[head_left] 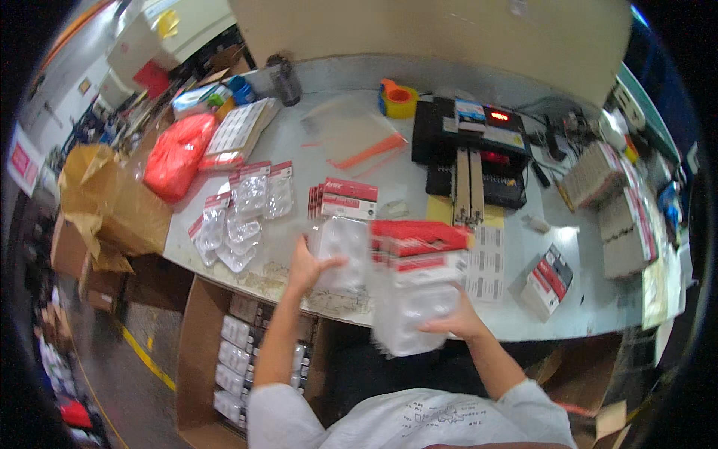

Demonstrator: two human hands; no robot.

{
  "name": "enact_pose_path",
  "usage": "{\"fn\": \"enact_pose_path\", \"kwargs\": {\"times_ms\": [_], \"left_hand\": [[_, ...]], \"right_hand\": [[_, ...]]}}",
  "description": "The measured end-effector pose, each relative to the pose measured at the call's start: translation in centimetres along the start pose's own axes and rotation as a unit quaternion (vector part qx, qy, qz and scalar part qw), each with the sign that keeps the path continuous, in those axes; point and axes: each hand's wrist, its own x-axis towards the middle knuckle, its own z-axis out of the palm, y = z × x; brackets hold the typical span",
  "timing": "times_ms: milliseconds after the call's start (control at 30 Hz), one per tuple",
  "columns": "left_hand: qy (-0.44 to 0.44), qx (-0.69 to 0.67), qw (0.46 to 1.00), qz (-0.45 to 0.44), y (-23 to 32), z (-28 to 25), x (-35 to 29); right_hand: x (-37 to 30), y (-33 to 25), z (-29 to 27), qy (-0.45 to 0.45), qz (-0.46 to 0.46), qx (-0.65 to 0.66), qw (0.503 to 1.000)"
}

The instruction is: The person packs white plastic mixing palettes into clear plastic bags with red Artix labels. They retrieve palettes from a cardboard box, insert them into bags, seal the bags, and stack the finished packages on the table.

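Observation:
My right hand (458,320) grips a thick stack of clear blister packs (419,299) with red and white header cards, its thumb across the front. The stack is raised above the table's front edge and slightly blurred. Closed round the left edge of a second stack of blister packs (342,251) is my left hand (307,268), thumb over the clear plastic. That stack's red cards fan out at the far end. Left of it, several loose blister packs (250,198) lie overlapping on the grey table (288,258).
A black machine (471,138) with a red display stands at the back right. Before it lies a label sheet (486,262). Card stacks (624,232) line the right side; a red bag (179,153) sits left. Below the table, a cardboard box (198,337) holds packs.

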Motion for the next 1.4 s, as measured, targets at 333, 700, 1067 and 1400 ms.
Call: {"fn": "enact_pose_path", "kwargs": {"times_ms": [333,700,1067,1400], "left_hand": [[-0.109,-0.474,0.872,0.054,-7.7,5.0,-8.9],[-0.119,-0.221,0.965,0.077,-0.2,2.7,-6.4],[-0.168,-0.002,0.924,0.343,-3.0,-1.4,-2.5],[-0.126,0.247,0.827,0.488,-7.8,1.7,-2.7]], "right_hand": [[4.1,-1.3,5.1,-0.129,0.078,0.149,0.977],[6.4,1.0,5.0,-0.048,-0.034,0.113,0.992],[13.5,0.9,3.8,-0.224,-0.287,-0.208,0.908],[12.1,4.9,3.6,-0.255,-0.265,-0.323,0.872]]}}
